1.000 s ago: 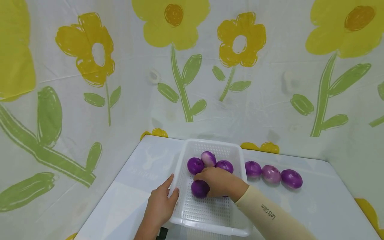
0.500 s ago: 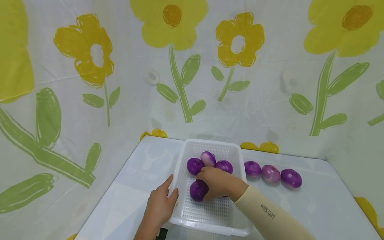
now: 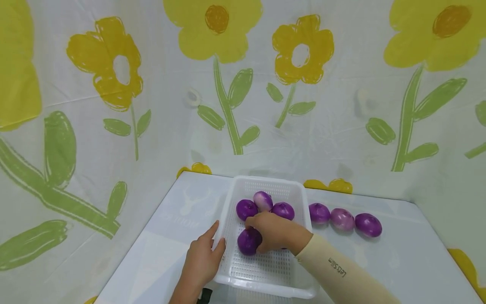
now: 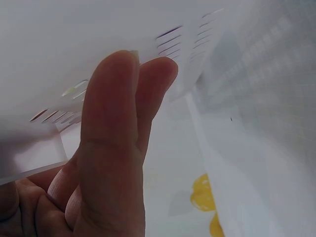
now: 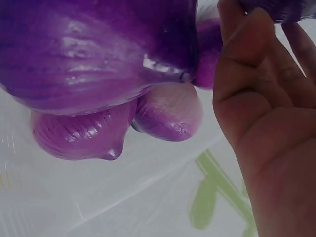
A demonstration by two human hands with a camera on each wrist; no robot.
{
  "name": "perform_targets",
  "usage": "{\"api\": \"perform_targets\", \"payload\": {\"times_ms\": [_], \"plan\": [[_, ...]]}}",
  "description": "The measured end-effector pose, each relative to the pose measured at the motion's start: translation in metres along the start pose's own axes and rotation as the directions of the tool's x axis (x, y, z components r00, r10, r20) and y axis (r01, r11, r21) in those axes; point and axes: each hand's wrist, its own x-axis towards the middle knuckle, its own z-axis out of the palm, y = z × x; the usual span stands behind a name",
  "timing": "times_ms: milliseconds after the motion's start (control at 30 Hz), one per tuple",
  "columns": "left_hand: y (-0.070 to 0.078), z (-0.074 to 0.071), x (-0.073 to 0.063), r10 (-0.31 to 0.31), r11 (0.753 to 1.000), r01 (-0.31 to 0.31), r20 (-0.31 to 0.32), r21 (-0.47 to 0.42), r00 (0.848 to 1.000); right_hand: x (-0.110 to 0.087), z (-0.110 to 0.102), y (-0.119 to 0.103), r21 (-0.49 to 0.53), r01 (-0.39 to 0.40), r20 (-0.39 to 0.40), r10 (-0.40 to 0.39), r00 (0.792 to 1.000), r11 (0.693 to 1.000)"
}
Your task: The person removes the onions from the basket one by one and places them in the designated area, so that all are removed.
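Observation:
In the head view a white perforated basket [image 3: 265, 291] holds several purple onions. My right hand [image 3: 275, 232] reaches into it and grips one onion [image 3: 248, 242] near the left wall. A pale onion [image 3: 263, 201] and two purple onions [image 3: 247, 209] lie behind that hand, and another is mostly hidden under it. In the right wrist view, fingers [image 5: 247, 37] curl against a dark onion [image 5: 281, 7] at the top edge. My left hand [image 3: 203, 257] rests at the basket's left rim, its extended fingers [image 4: 113, 113] against the outer wall in the left wrist view.
On the white table [image 3: 395, 261], right of the basket, three more onions [image 3: 343, 219] lie in a row. A flower-printed cloth [image 3: 330, 139] hangs behind and around the table. A pale sleeve [image 3: 341, 270] covers the right forearm.
My right hand and the gripped onion have shifted slightly left and toward the near side inside the basket. The left hand has stayed at the rim.

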Motion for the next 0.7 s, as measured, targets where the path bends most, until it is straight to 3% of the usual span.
{"api": "perform_targets", "payload": {"times_ms": [400, 500, 600, 700], "plan": [[-0.0025, 0.0015, 0.0000, 0.010, 1.000, -0.010, -0.014, 0.009, 1.000, -0.0013, 0.0008, -0.0047, -0.061, -0.057, 0.033, 0.060, 0.998, 0.996], [-0.0030, 0.0021, -0.0001, 0.011, 1.000, -0.011, -0.018, 0.012, 1.000, -0.0012, 0.0009, -0.0043, -0.070, -0.039, 0.030, 0.042, 0.999, 0.997], [-0.0032, 0.0018, -0.0001, 0.012, 1.000, -0.012, -0.018, 0.013, 1.000, -0.0012, 0.0004, -0.0022, -0.021, -0.005, 0.031, 0.006, 1.000, 1.000], [-0.0025, 0.0011, -0.0004, 0.013, 1.000, -0.013, -0.013, 0.011, 1.000, -0.0017, -0.0013, 0.0019, 0.101, 0.032, 0.052, -0.037, 0.998, 0.994]]}}
